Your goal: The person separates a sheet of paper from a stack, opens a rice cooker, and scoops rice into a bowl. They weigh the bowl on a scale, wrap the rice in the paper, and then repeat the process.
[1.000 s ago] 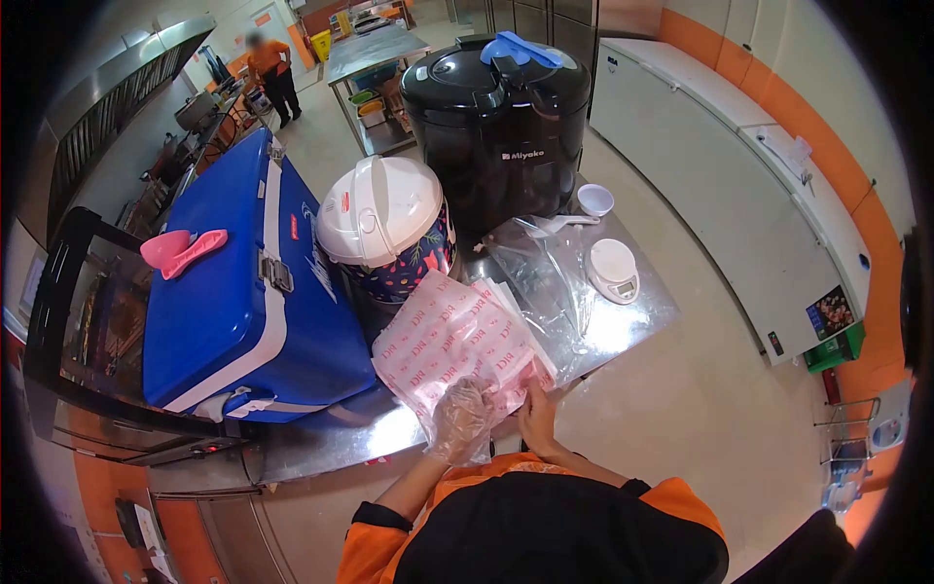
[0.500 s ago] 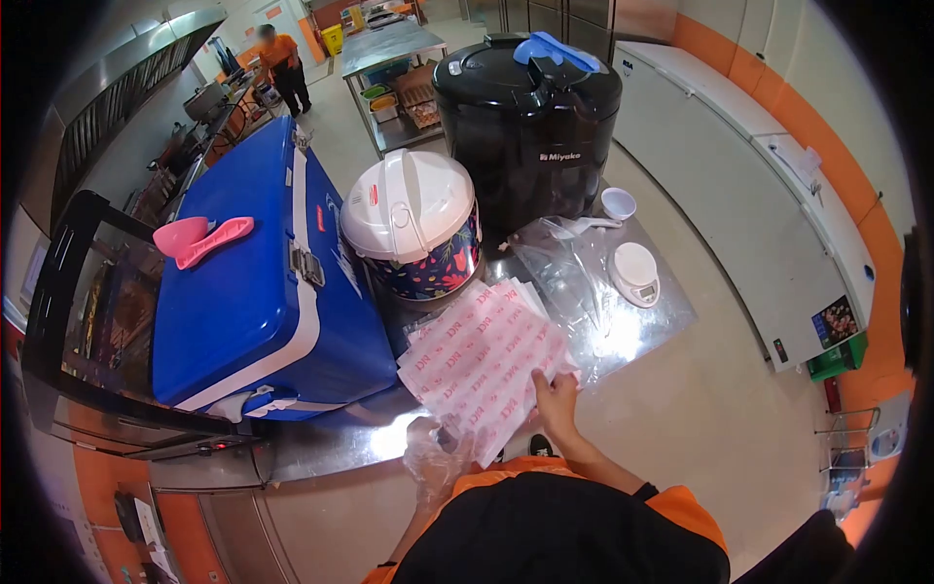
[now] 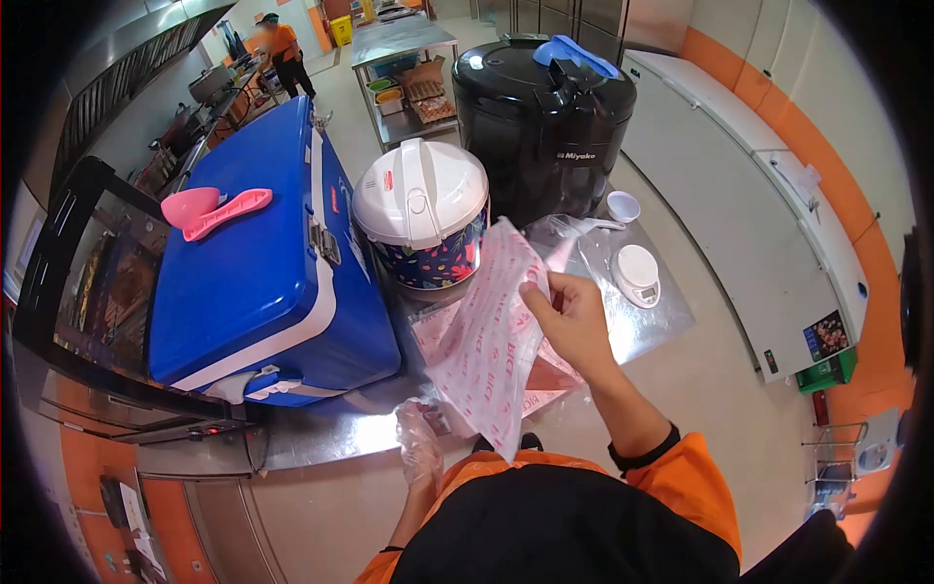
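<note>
Near the Miyako cooker (image 3: 545, 127), right hand (image 3: 569, 321) holds a sheet (image 3: 486, 350) — printed "RICE".

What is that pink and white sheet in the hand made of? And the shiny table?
The sheet looks like thin paper or plastic wrap: it hangs limp and seems slightly see-through. The table seems polished steel: grey, with mirror-like glare.

Steel table (image 3: 321, 438) carries cooler (image 3: 253, 282), rice cooker (image 3: 420, 219), black cooker (image 3: 545, 127), scale (image 3: 637, 273), seemingly wrappers (image 3: 436, 329)
</note>
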The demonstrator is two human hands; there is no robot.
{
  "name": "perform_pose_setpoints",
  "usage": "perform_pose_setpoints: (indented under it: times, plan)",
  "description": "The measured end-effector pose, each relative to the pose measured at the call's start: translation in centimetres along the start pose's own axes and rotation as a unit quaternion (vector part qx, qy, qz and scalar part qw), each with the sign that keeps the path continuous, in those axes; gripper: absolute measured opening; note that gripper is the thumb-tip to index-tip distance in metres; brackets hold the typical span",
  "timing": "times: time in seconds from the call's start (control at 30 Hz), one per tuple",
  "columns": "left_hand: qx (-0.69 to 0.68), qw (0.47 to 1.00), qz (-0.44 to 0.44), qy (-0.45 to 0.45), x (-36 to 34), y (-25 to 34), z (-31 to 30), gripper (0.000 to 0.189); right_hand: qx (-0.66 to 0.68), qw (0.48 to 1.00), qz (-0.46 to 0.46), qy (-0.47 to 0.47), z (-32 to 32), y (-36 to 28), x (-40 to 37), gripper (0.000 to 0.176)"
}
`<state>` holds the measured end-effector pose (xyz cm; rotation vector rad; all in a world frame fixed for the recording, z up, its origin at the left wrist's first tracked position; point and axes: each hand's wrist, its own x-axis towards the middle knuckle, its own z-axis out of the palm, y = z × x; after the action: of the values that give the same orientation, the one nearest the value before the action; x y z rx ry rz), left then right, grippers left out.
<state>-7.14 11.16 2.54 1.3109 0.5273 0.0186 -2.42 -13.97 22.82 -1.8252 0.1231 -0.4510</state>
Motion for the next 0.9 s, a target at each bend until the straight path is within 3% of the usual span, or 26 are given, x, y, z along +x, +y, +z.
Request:
perform_pose_setpoints:
  times: [0.13, 0.2, 0.3, 0.33, 0.37, 0.4, 0.5, 0.6, 0.7, 0.77, 0.83, 0.87, 0.9]
  plan:
    - [-0.053, 0.994, -0.056, -0.076, 4.0, -0.6, 0.7, 0.039, 0.126, 0.976, 0.003, -0.175, -2.2, -6.2, 1.1, 0.014]
    - [-0.085, 0.982, -0.09, -0.145, 5.7, -1.2, 0.7, 0.043, 0.189, 0.962, -0.007, -0.196, -3.5, -9.0, 1.2, 0.017]
    - [-0.255, 0.879, -0.197, -0.351, 3.9, 3.6, 4.6, 0.056, 0.225, 0.95, -0.006, -0.218, -5.5, -9.2, 1.8, 0.02]
    - [-0.184, 0.92, -0.108, -0.328, 7.3, 0.0, 3.4, 0.071, 0.226, 0.951, -0.006, -0.212, -6.0, -8.8, 2.0, 0.019]
    - [-0.151, 0.945, -0.058, -0.285, 8.8, -1.7, 3.1, 0.072, 0.228, 0.951, -0.005, -0.206, -6.5, -8.1, 2.3, 0.019]
    - [-0.131, 0.964, -0.014, -0.232, 9.6, -2.7, 3.1, 0.073, 0.239, 0.946, 0.024, -0.216, -6.9, -6.7, 2.7, 0.018]
    - [-0.263, 0.96, -0.02, -0.091, 8.3, -1.2, 3.9, 0.075, 0.23, 0.941, 0.07, -0.238, -6.8, 0.2, 4.0, 0.021]
    - [-0.316, 0.948, -0.007, -0.027, 8.5, -1.0, 3.6, 0.078, 0.161, 0.942, 0.125, -0.265, -6.4, 10.6, 4.7, 0.022]
    - [-0.301, 0.948, -0.052, -0.09, 8.8, -1.6, 3.3, 0.08, 0.064, 0.931, 0.206, -0.296, -5.5, 19.6, 3.9, 0.026]
    - [-0.217, 0.945, -0.121, -0.213, 8.7, -2.2, 2.7, 0.083, 0.028, 0.945, 0.157, -0.284, -4.0, 25.3, 3.1, 0.032]
    - [-0.129, 0.916, -0.186, -0.33, 8.1, -2.3, 2.6, 0.085, -0.063, 0.962, 0.116, -0.24, -3.5, 26.9, 2.3, 0.036]
    - [-0.088, 0.94, -0.148, -0.293, 7.5, -2.5, 3.5, 0.073, -0.135, 0.965, 0.098, -0.2, -2.8, 27.0, 2.0, 0.037]
    - [-0.044, 0.954, -0.141, -0.26, 6.2, -1.7, 4.0, 0.074, -0.204, 0.963, 0.08, -0.159, -2.0, 27.0, 1.6, 0.039]
